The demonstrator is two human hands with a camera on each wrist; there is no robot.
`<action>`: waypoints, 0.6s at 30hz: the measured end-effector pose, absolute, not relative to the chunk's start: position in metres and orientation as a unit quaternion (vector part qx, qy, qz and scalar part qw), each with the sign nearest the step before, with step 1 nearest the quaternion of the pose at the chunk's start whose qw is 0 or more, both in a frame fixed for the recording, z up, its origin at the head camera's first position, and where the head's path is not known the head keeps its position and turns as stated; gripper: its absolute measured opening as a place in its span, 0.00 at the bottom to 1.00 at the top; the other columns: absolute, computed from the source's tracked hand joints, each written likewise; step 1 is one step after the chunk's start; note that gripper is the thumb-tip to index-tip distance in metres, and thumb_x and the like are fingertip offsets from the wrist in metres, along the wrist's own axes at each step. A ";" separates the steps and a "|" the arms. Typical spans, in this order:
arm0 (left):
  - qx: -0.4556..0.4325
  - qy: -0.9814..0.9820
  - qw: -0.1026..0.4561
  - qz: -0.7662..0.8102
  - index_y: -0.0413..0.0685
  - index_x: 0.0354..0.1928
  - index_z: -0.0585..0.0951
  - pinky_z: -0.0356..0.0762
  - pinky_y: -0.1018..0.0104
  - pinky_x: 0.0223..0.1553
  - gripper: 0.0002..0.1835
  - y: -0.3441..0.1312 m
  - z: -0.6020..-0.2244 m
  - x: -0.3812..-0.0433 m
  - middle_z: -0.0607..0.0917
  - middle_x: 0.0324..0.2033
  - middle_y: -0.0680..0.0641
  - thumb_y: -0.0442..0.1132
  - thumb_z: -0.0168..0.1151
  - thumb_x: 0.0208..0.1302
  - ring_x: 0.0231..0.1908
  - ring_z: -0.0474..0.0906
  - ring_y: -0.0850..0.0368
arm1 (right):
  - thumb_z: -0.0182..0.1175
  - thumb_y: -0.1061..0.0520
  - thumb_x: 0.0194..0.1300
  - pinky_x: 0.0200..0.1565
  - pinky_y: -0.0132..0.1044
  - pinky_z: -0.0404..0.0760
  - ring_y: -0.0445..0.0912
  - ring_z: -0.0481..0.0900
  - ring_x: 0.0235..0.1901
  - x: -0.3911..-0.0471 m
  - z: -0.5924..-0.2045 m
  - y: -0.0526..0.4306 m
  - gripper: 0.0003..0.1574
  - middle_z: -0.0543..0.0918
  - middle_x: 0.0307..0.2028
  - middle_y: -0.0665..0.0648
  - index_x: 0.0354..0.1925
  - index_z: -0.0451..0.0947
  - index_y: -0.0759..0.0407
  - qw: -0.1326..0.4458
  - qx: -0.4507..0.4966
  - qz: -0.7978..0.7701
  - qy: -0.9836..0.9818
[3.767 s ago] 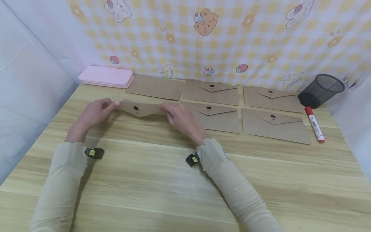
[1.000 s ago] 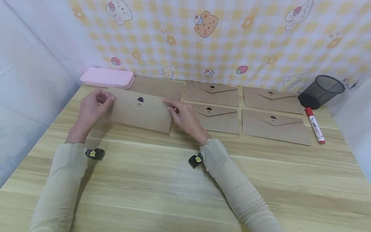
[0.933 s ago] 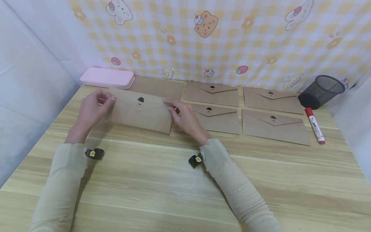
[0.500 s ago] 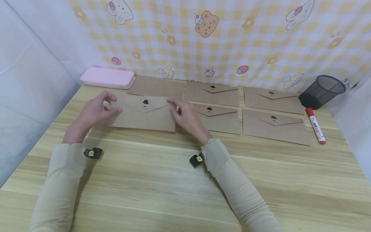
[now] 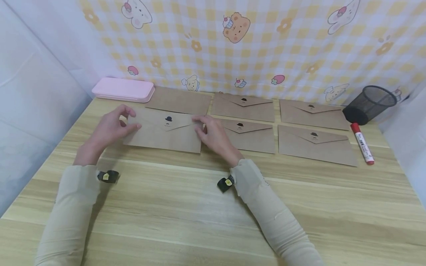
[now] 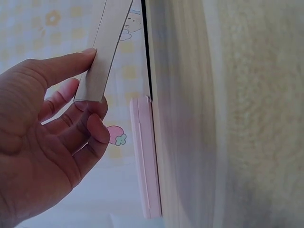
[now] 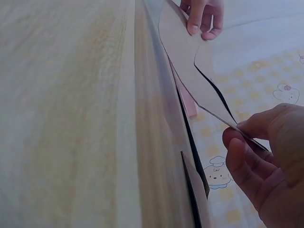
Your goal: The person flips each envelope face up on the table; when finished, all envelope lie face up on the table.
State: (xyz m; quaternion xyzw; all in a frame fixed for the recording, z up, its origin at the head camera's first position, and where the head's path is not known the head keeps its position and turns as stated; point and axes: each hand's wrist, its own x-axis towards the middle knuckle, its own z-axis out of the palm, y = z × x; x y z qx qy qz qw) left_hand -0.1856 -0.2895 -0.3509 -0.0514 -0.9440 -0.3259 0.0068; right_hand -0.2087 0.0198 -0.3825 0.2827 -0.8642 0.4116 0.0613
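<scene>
Both hands hold a brown kraft envelope [image 5: 163, 140], its pointed flap printed with a small black hat. At its left end, my left hand [image 5: 110, 125] pinches it; in the left wrist view the thumb lies on one face and the fingers sit behind the end. My right hand [image 5: 216, 136] pinches the upper right corner between thumb and fingers, plain in the right wrist view. There the envelope [image 7: 183, 52] looks bowed and stands off the tabletop. Just behind it lies a brown envelope [image 5: 179, 101] with no flap showing.
Several flapped envelopes lie in two rows to the right, including a near right one [image 5: 314, 149]. A pink case [image 5: 123, 88] sits at the back left. A red-capped marker [image 5: 362, 144] and a tilted black mesh pen holder [image 5: 369, 105] are at the right, before a checked cloth [image 5: 259, 55].
The envelope, seen nearly edge-on at first, has turned its flap face toward the head camera, then levelled and shifted slightly right. Both hands keep their hold; the envelope behind is more exposed.
</scene>
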 end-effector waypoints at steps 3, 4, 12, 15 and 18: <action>-0.052 -0.945 0.011 -0.324 0.41 0.48 0.69 0.66 0.71 0.22 0.20 -0.290 -0.351 -0.186 0.70 0.44 0.39 0.40 0.65 0.59 0.26 0.71 0.51 | 0.59 0.65 0.62 0.27 0.29 0.71 0.41 0.71 0.23 -0.209 -0.383 0.020 0.18 0.81 0.44 0.57 0.51 0.77 0.63 0.063 0.284 0.409 -0.865; -0.052 -0.945 0.014 -0.323 0.41 0.48 0.69 0.66 0.71 0.22 0.20 -0.290 -0.351 -0.186 0.71 0.43 0.39 0.40 0.64 0.59 0.26 0.71 0.51 | 0.59 0.64 0.62 0.27 0.29 0.71 0.41 0.72 0.23 -0.209 -0.382 0.020 0.18 0.81 0.44 0.57 0.51 0.77 0.62 0.064 0.286 0.408 -0.865; -0.042 -0.949 0.049 -0.308 0.40 0.49 0.71 0.69 0.65 0.28 0.20 -0.291 -0.349 -0.185 0.75 0.45 0.34 0.42 0.63 0.59 0.31 0.75 0.40 | 0.58 0.62 0.63 0.27 0.28 0.73 0.40 0.73 0.24 -0.207 -0.382 0.021 0.22 0.78 0.49 0.56 0.56 0.73 0.60 0.034 0.300 0.402 -0.865; -0.037 -0.947 0.043 -0.316 0.40 0.50 0.70 0.70 0.63 0.30 0.20 -0.292 -0.349 -0.186 0.74 0.46 0.33 0.43 0.62 0.60 0.33 0.76 0.36 | 0.58 0.59 0.64 0.27 0.29 0.73 0.40 0.73 0.25 -0.206 -0.382 0.021 0.25 0.77 0.47 0.56 0.59 0.70 0.59 0.014 0.303 0.397 -0.866; -0.033 -0.945 0.040 -0.323 0.40 0.50 0.70 0.71 0.63 0.30 0.20 -0.293 -0.349 -0.186 0.74 0.46 0.32 0.43 0.62 0.61 0.35 0.76 0.35 | 0.57 0.57 0.65 0.28 0.29 0.73 0.40 0.72 0.26 -0.205 -0.382 0.021 0.26 0.77 0.44 0.55 0.61 0.69 0.58 0.007 0.308 0.392 -0.867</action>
